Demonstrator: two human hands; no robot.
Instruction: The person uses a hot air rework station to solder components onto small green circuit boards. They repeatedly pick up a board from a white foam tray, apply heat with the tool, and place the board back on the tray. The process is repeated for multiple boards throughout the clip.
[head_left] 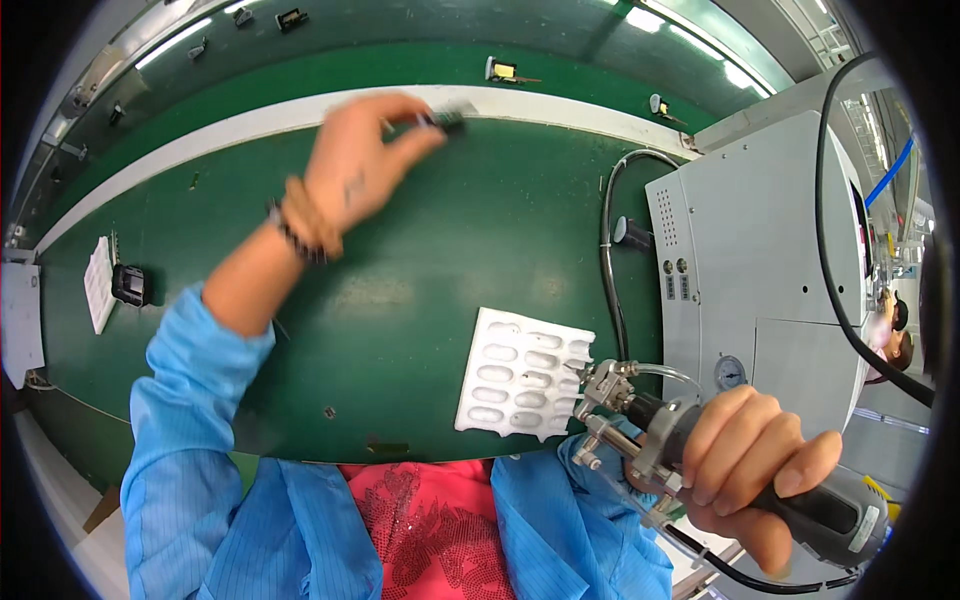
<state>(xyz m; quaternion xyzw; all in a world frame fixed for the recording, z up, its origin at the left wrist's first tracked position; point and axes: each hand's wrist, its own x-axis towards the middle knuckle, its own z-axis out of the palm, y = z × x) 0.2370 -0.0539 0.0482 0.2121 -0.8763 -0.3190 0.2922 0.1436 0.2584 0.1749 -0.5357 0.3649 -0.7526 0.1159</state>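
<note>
My left hand [360,165] reaches to the far side of the green bench, blurred by motion. Its thumb and fingers pinch a small dark part [448,120], too smeared to name, over the white rail. Lower right, my right hand [750,455] wraps round the black grip of a handheld dispensing gun [640,410] with metal valve fittings and a hose. The gun's metal tip points left, at the right edge of a white tray [515,375] with oval pockets. I cannot tell whether the tip touches the tray.
A grey machine [750,250] with a gauge stands at right, a thick black cable [607,240] beside it. At left lie a black open box [130,285] and another white tray [100,285]. Beyond the white rail [560,110], small devices [505,70] sit on a green strip.
</note>
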